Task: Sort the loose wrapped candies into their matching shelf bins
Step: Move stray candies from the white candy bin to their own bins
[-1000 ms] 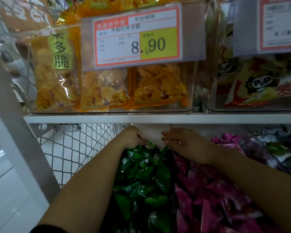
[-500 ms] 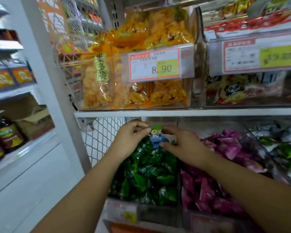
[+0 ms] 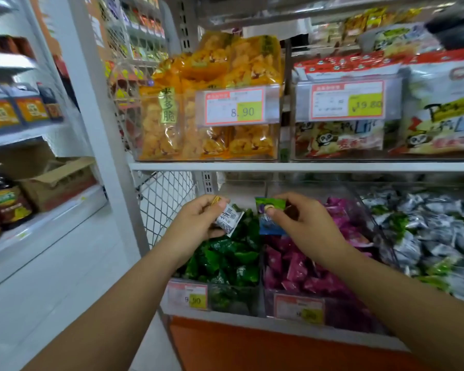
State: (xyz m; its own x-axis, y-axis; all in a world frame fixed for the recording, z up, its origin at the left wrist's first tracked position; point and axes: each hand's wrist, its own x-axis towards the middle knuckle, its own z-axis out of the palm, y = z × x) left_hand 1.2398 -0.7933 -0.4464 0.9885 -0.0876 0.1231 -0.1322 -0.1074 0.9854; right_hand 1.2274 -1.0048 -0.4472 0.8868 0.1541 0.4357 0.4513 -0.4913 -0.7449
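Head view: both hands are raised in front of the lower shelf's bins. The left hand (image 3: 196,223) has its fingers (image 3: 205,204) curled and clamped on a white candy (image 3: 228,219), with a gold-striped wrapper (image 3: 216,200) poking out between the fingertips; it hangs above the green candies (image 3: 225,259) in the leftmost bin. Just beside it, not touching, the right hand (image 3: 306,223) pinches a blue candy (image 3: 269,218) between thumb and curled fingers (image 3: 292,202), over the divide between the green bin and the pink candies (image 3: 300,271). Silver candies (image 3: 434,236) with a few green ones mixed in fill the bin further right. On the shelf (image 3: 306,166) above stand orange snack bags (image 3: 158,135) behind an 8.90 tag (image 3: 233,108), and panda bags (image 3: 340,137).
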